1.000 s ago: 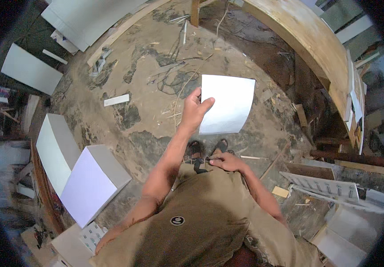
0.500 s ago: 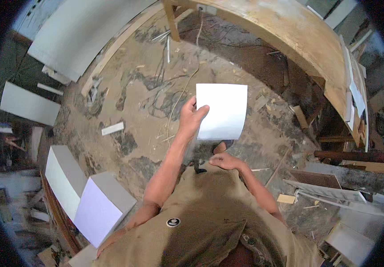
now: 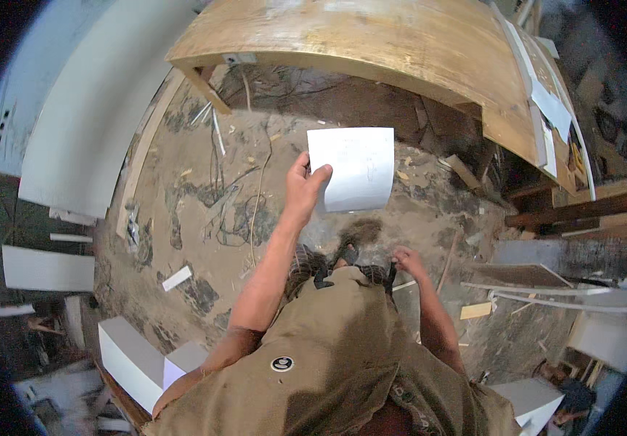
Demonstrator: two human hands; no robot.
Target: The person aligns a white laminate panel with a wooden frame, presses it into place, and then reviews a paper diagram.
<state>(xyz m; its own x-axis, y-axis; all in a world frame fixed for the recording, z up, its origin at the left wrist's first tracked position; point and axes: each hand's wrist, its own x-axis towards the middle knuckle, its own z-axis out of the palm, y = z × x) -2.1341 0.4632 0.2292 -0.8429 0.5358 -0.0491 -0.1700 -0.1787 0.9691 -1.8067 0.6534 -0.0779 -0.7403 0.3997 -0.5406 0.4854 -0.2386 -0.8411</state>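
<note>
My left hand [image 3: 305, 190] grips the left edge of a white sheet of paper [image 3: 353, 171], thumb on top and fingers behind. Faint handwriting and a small sketch show on the sheet, which is held up in front of me above the floor. Low at my right side, my right hand [image 3: 406, 261] is closed with its fingers curled, beside a dark strap-like strip [image 3: 392, 272] at my clothing. Whether the fingers hold anything is too small to make out.
A long wooden workbench [image 3: 371, 36] curves across the far side, with panels [image 3: 549, 109] on its right end. A large pale panel [image 3: 81, 109] stands at the left. White boxes [image 3: 130, 352] are near left. A cable [image 3: 260, 196] and scraps [image 3: 177, 278] litter the dirty floor [image 3: 190, 218].
My view has turned, and the workbench shows more. The paper has tilted so its writing is visible. My right hand has moved from my front out to the right, its fingers now curled.
</note>
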